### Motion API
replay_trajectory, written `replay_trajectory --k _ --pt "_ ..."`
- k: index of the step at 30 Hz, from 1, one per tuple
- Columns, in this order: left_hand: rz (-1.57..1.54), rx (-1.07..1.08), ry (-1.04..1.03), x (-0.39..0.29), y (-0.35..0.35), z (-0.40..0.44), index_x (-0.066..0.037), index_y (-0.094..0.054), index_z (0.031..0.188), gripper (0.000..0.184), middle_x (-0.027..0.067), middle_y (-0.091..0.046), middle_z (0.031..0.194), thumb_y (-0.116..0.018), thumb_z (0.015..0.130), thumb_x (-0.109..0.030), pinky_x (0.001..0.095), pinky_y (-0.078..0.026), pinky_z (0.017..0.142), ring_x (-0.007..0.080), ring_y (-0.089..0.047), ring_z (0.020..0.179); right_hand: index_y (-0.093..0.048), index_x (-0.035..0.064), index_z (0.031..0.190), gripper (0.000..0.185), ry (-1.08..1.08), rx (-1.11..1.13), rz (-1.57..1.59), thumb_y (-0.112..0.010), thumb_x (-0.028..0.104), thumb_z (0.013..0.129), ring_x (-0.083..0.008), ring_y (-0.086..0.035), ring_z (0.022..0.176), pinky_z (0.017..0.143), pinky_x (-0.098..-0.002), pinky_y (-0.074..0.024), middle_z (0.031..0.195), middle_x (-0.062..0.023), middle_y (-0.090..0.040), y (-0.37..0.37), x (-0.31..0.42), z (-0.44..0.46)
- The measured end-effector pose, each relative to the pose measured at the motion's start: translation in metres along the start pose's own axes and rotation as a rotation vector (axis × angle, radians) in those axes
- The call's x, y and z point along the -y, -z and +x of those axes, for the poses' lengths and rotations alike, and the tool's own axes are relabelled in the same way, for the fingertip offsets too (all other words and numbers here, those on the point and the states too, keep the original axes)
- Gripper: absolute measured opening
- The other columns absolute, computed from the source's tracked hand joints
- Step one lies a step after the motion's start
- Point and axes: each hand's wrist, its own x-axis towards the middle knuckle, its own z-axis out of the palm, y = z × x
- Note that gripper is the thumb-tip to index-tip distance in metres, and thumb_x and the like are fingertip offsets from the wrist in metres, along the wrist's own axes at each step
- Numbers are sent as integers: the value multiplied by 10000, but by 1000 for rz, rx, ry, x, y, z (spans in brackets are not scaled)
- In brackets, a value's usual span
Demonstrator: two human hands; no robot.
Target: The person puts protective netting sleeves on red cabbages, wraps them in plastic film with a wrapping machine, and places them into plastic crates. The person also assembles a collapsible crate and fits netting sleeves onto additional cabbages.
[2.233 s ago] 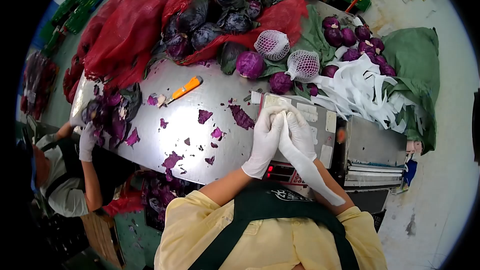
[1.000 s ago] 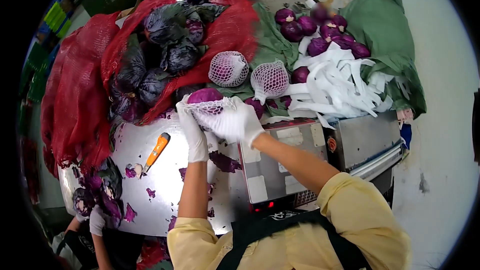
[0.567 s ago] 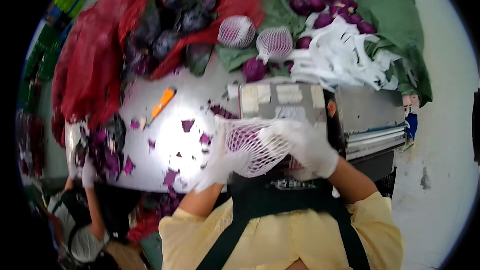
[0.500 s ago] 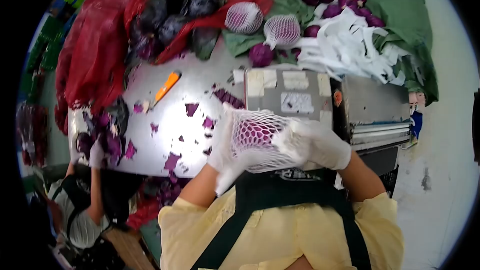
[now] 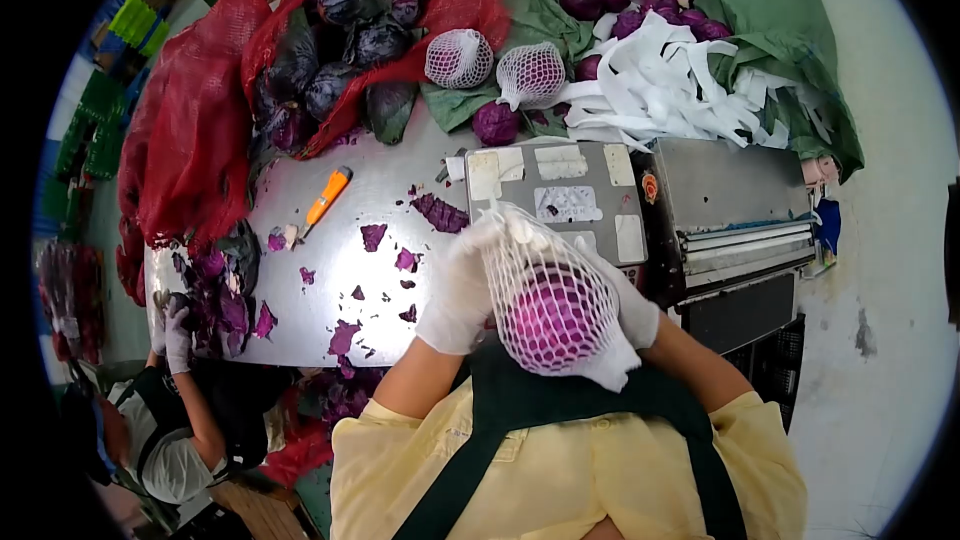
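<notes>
In front of my chest, a red cabbage (image 5: 555,320) sits inside a white foam net (image 5: 525,250), which is stretched over it. The net's gathered end points down to the right, and its other end reaches up. My left hand (image 5: 455,285), in a white glove, closes on the upper left side of the net. From the right, my gloved right hand (image 5: 632,312) holds the netted cabbage, with most of its fingers hidden behind it.
A grey box with labels (image 5: 505,175) stands just beyond my hands, next to a metal machine (image 5: 730,190). An orange cutter (image 5: 325,198) lies among leaf scraps. Netted cabbages (image 5: 460,58), white nets (image 5: 650,80) and a red mesh sack (image 5: 195,130) lie behind. A co-worker's gloved hand (image 5: 178,335) handles leaves at left.
The net has turned from lying sideways to a steep tilt, its gathered end now at lower right. My right hand has moved from the net's front to behind its right side.
</notes>
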Motion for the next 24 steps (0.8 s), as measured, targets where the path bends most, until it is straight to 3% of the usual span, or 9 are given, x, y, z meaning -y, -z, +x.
replay_trajectory --k 2,4,7,10,14,16,18,20,24 --pt "226 -128 -4 -2 -9 -3 17 -488 1230 479 146 -583 1002 -526 910 -336 422 -445 998 263 -595 974 -547 57 1289 470 13 -71 -82 -438 407 993 -196 -608 1074 968 -364 -475 1195 -93 -633 -12 4 -4" --pt "335 -199 -428 -1 -17 -6 -38 -435 1307 518 150 -555 1084 -557 915 -354 430 -429 1020 248 -565 1040 -567 64 1263 455 10 -118 11 -446 406 988 -190 -612 1065 965 -376 -479 1169 -89 -646 -8 14 11" --pt "-4 -303 -203 22 34 -2 -97 -392 1385 604 169 -487 1284 -511 926 -471 490 -397 1046 314 -485 1191 -576 74 1245 429 206 -62 57 -467 391 977 -177 -599 1087 982 -338 -449 1193 -70 -634 -7 31 42" --pt "-143 -374 0 6 48 33 -129 -373 1433 759 167 -417 1433 -373 902 -672 635 -326 1053 405 -401 1301 -560 26 1236 486 715 -138 -1036 -454 425 980 -221 -598 1094 932 -347 -452 1185 -95 -638 11 66 94" --pt "-147 -228 -11 -55 65 87 -72 -435 1368 586 184 -502 1330 -449 958 -490 563 -437 998 399 -511 1188 -573 103 1202 444 544 -553 -1999 -565 422 892 -325 -605 1018 825 -388 -494 1117 -182 -620 35 181 144" --pt "22 -347 -164 -87 104 119 -70 -479 1332 594 158 -555 1277 -489 934 -511 535 -461 985 351 -552 1149 -592 140 1156 413 841 -622 -2197 -611 399 833 -302 -603 984 863 -423 -468 1018 -128 -629 86 217 179" --pt "117 -415 -154 -119 155 145 -77 -516 1296 585 124 -600 1223 -510 921 -525 507 -483 963 304 -585 1106 -605 180 1117 367 816 -415 -2680 -637 360 798 -268 -587 983 920 -464 -417 953 -92 -621 108 249 186" --pt "245 -461 -285 -136 208 174 -105 -524 1271 585 105 -592 1224 -546 890 -547 491 -507 923 291 -585 1104 -602 165 1132 385 372 -609 -2798 -648 299 774 -290 -579 1020 928 -449 -425 996 -68 -632 114 265 174" --pt "778 -863 -447 -136 217 190 -52 -485 1222 499 80 -596 1108 -694 873 -340 321 -481 899 184 -588 1000 -650 171 1156 307 51 -738 -2587 -574 199 860 -306 -608 1094 916 -442 -481 1178 -140 -632 195 315 134"
